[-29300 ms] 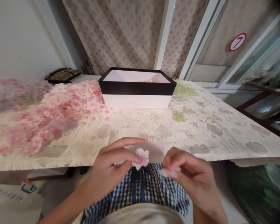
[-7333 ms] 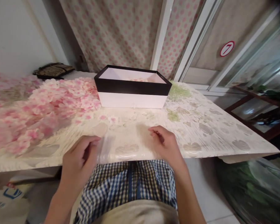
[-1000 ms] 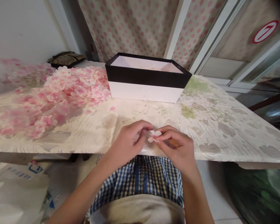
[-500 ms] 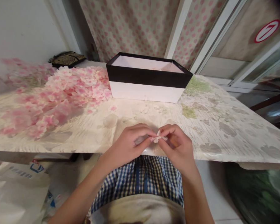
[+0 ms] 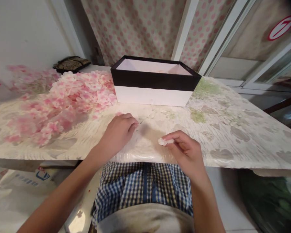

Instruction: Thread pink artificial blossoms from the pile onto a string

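My right hand [image 5: 185, 150] is closed in a pinch on a small whitish artificial flower [image 5: 165, 141], just above the table near its front edge. My left hand [image 5: 120, 131] is farther forward and to the left, low over the tablecloth. Its fingers are drawn together, and whatever may be between the tips cannot be made out. A small pink petal piece [image 5: 118, 113] shows partly behind the left knuckles. On the left lies a large heap of pink and white artificial blossoms [image 5: 72, 94].
A black-and-white box [image 5: 151, 95] with an open top stands at the back middle of the table. Behind the blossoms lies a dark patterned pouch [image 5: 72, 64]. The patterned tablecloth [image 5: 223, 139] covers the table; a dotted curtain [image 5: 138, 29] hangs behind.
My hands have parted. The left one has let go of the flower and moved forward and left, while the right one keeps the flower at nearly the same spot.
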### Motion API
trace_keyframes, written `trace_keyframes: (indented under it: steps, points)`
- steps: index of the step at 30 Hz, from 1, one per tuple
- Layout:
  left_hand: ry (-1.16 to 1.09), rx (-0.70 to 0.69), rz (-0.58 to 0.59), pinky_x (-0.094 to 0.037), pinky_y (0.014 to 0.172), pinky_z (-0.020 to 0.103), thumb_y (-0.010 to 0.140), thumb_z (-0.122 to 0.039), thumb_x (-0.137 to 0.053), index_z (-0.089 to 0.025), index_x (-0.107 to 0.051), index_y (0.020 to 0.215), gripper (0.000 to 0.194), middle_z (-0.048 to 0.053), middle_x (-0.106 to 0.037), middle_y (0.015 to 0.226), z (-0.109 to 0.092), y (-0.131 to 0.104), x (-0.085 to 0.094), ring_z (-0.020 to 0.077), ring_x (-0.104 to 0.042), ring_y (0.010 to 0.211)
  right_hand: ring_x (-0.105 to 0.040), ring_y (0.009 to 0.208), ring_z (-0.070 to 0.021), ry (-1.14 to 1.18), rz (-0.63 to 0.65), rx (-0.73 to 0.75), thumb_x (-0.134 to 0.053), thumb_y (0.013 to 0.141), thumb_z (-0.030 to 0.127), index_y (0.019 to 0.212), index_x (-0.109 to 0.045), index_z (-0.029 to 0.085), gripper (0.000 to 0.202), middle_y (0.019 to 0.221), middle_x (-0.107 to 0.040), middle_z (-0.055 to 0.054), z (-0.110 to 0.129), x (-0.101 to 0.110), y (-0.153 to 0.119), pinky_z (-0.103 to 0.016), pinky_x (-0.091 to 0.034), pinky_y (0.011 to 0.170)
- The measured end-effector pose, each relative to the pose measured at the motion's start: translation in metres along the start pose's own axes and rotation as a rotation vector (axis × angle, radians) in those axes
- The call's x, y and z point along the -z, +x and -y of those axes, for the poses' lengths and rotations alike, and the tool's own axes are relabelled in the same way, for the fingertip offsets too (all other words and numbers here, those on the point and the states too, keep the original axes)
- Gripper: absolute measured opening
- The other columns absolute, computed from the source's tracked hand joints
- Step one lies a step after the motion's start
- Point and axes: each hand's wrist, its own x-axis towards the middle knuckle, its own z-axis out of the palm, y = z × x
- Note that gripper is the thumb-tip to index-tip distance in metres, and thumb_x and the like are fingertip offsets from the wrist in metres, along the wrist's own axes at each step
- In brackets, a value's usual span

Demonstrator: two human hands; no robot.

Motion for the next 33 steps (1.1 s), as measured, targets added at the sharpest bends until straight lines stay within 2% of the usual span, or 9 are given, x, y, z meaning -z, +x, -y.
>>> trace_keyframes:
  steps: [4,7,10,14,17,22,25,30,33]
  points:
    - [-0.265,-0.010,-0.074,-0.048,0.068,0.027,0.092,-0.021,-0.050,-0.015,-0.067,0.087,0.018,0.003,-0.068,0.083,-0.005,-0.004,-0.002,0.0152,-0.061,0.072,-0.070,0.076,-0.0138,0.073,-0.019,-0.001,-0.065,0.082,0.015,0.094,-0.065,0.025,0.016,0.084,-0.074,0.001,0.000,-0.003,0.001,-0.024,-0.054,0.065]
    - [-0.504,-0.004,-0.048,-0.044,0.056,0.021,0.091,-0.025,-0.057,-0.016,-0.069,0.086,0.016,0.001,-0.070,0.076,-0.014,-0.009,0.000,0.0118,-0.060,0.063,-0.071,0.073,-0.0135,0.133,-0.010,-0.001,-0.070,0.079,0.015,0.084,-0.066,0.025,0.011,0.078,-0.074,0.002,0.001,-0.004,0.001,-0.023,-0.055,0.063]
    - [-0.577,-0.074,-0.001,-0.046,0.058,0.020,0.092,-0.023,-0.056,-0.016,-0.070,0.092,0.015,0.001,-0.069,0.076,-0.024,-0.013,0.001,0.0113,-0.061,0.065,-0.070,0.073,-0.0131,0.169,0.034,0.031,-0.072,0.078,0.014,0.077,-0.068,0.024,0.011,0.077,-0.073,0.001,0.003,-0.001,0.003,-0.023,-0.055,0.066]
    - [-0.545,-0.219,0.064,-0.049,0.075,0.023,0.097,-0.017,-0.046,-0.019,-0.065,0.107,0.021,0.003,-0.069,0.095,-0.031,-0.017,-0.003,0.0124,-0.063,0.084,-0.066,0.089,-0.0147,0.176,0.138,0.122,-0.072,0.078,0.011,0.078,-0.071,0.025,0.014,0.091,-0.067,-0.001,0.005,0.004,0.008,-0.028,-0.053,0.080]
    - [-0.499,-0.248,0.122,-0.047,0.078,0.024,0.099,-0.018,-0.045,-0.018,-0.063,0.105,0.019,0.003,-0.067,0.095,-0.034,-0.023,-0.005,0.0128,-0.062,0.086,-0.064,0.097,-0.0155,0.175,0.194,0.130,-0.070,0.081,0.012,0.079,-0.071,0.025,0.013,0.103,-0.065,-0.002,0.006,0.007,0.010,-0.031,-0.052,0.086]
    - [-0.364,-0.294,0.168,-0.045,0.074,0.025,0.100,-0.021,-0.043,-0.017,-0.060,0.099,0.017,0.002,-0.063,0.091,-0.035,-0.032,-0.007,0.0137,-0.060,0.084,-0.067,0.086,-0.0142,0.204,0.253,0.095,-0.067,0.083,0.012,0.080,-0.071,0.025,0.013,0.090,-0.070,-0.001,0.004,0.007,0.008,-0.027,-0.054,0.075]
    - [-0.234,-0.372,0.151,-0.045,0.071,0.027,0.100,-0.019,-0.042,-0.017,-0.058,0.099,0.017,0.003,-0.061,0.090,-0.035,-0.034,-0.009,0.0155,-0.059,0.082,-0.066,0.079,-0.0137,0.191,0.272,0.099,-0.066,0.083,0.012,0.081,-0.070,0.025,0.014,0.081,-0.069,0.000,0.004,0.008,0.007,-0.026,-0.052,0.069]
    - [-0.063,-0.485,0.101,-0.043,0.062,0.026,0.098,-0.012,-0.037,-0.016,-0.056,0.091,0.021,0.003,-0.058,0.083,-0.037,-0.035,-0.010,0.0145,-0.056,0.071,-0.063,0.080,-0.0144,0.080,0.286,0.126,-0.064,0.085,0.012,0.077,-0.070,0.023,0.015,0.088,-0.063,-0.002,0.007,0.009,0.010,-0.028,-0.050,0.068]
    - [-0.029,-0.509,0.085,-0.044,0.062,0.027,0.097,-0.009,-0.037,-0.016,-0.055,0.090,0.021,0.003,-0.057,0.083,-0.037,-0.035,-0.010,0.0148,-0.055,0.071,-0.063,0.081,-0.0142,0.086,0.318,0.121,-0.063,0.085,0.010,0.078,-0.069,0.023,0.016,0.090,-0.062,-0.002,0.007,0.010,0.010,-0.028,-0.050,0.069]
